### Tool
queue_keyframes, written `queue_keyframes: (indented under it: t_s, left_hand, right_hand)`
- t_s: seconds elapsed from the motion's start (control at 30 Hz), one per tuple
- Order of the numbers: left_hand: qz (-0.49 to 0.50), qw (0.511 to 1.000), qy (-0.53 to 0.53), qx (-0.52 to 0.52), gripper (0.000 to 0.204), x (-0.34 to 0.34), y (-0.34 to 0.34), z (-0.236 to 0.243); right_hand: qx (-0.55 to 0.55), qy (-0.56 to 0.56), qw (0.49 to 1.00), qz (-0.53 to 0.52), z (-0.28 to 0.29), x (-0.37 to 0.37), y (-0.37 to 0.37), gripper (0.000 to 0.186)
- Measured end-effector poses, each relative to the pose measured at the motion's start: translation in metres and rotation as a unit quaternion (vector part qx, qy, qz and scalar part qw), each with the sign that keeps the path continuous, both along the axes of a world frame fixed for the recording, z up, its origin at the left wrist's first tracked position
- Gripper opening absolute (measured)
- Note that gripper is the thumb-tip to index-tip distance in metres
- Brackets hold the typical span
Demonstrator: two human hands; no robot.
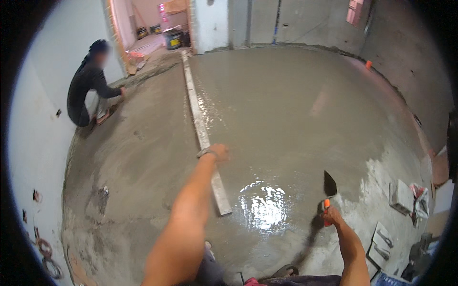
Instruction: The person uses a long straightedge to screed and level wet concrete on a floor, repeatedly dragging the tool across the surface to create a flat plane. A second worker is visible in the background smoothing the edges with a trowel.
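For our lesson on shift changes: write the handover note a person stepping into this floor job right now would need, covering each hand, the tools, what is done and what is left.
Left hand: gripping the long grey metal straightedge lying on the wet grey cement floor.
Right hand: holding the orange-handled pointed trowel, blade up over the floor.
Done: the floor is covered in cement; right of the straightedge is smooth and glossy, with a water sheen near the feet.
Left: the area left of the straightedge looks duller and rougher; the right edge near the grey blocks is patchy.
A crouching co-worker in dark clothes works the far left edge.
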State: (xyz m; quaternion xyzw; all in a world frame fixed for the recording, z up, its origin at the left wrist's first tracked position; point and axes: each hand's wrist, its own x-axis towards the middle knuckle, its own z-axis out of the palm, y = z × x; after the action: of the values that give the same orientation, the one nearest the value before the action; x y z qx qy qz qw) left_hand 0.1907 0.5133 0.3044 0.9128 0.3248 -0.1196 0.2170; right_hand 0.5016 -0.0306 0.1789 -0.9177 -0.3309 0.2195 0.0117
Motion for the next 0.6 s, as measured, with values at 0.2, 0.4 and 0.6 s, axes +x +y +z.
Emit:
queue_keyframes:
  t_s: [0.2,0.4,0.6]
  left_hand:
    - [-0.013,1.000,0.001,0.012,0.055,-0.003,0.001,0.006]
    - [-0.004,1.000,0.010,0.005,0.050,0.005,-0.003,0.011]
    - [0.010,1.000,0.013,0.002,0.050,0.001,-0.002,0.014]
  right_hand:
    - [0.005,0.001,1.000,-0.013,0.010,-0.016,0.010,0.039]
    - [0.019,-0.028,0.999,-0.018,-0.001,-0.007,-0.001,0.046]
    - [-0.016,-0.017,0.999,0.023,0.015,-0.015,0.012,0.031]
